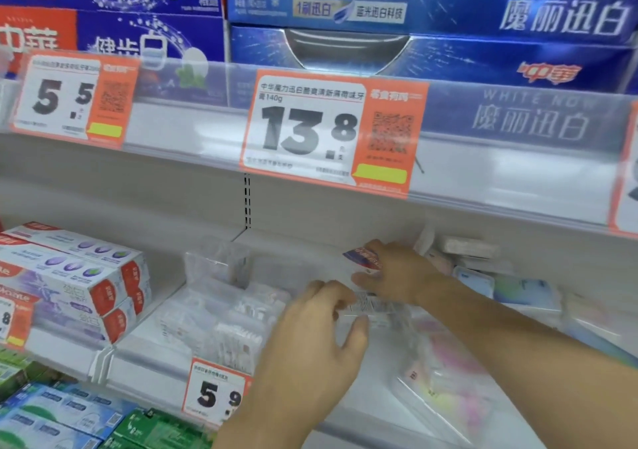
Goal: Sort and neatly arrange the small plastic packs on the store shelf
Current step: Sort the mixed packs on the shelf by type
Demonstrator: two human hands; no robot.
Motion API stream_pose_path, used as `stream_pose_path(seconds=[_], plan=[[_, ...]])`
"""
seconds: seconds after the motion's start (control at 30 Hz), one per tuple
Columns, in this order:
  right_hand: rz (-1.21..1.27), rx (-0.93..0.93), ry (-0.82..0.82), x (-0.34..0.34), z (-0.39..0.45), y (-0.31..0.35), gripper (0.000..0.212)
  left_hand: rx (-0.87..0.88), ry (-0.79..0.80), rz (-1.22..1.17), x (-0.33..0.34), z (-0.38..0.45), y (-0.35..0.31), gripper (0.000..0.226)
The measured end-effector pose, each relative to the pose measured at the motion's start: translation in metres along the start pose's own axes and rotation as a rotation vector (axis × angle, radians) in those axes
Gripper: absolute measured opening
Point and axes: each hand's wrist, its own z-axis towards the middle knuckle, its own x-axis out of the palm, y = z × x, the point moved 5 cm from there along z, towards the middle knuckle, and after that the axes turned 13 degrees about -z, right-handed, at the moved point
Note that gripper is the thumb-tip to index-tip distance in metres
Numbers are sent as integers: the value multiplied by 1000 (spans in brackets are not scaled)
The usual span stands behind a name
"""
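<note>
Hands (359,296) curled, pinching clear pack (373,305) together.

Both hands on the middle shelf (345,424): left hand (310,341) pinching a clear pack (374,305), right hand (393,271) gripping a red-blue one (362,257) (print too blurry to read). More clear packs (224,324) piled left, beside toothpaste boxes (79,276).

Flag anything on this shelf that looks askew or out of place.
A clear pack with pink and yellow contents lies slanted over the shelf edge, right of the 5.9 price tag. The packs behind the right hand sit jumbled.
</note>
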Motion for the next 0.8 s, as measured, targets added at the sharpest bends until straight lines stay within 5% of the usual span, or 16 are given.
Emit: stream_pose_path(seconds=[0.07,0.17,0.33,0.43,0.53,0.6,0.67,0.73,0.8], plan=[[8,19,-18,3,2,2,55,-71,52,-2,14,1,6,18],[338,49,-137,-16,-16,-3,43,-158,-8,0,13,7,11,20],[778,-352,-38,-43,-90,5,66,-528,-85,-372,11,10,24,58],[657,-460,116,-45,-122,5,76,-555,-15,-515,21,6,16,25],[567,-352,-111,-55,-109,-18,53,-503,17,-474,27,3,13,23],[421,-94,-302,-56,-81,-49,37,-533,25,-492,30,-1,11,21],[211,102,-194,-46,-45,-69,40,-560,23,-523,34,-2,11,21],[170,155,0,-27,-18,-74,59,-581,38,-545,38,-2,11,24],[219,154,29,-20,-9,-68,55,-592,38,-541,38,-2,13,27]])
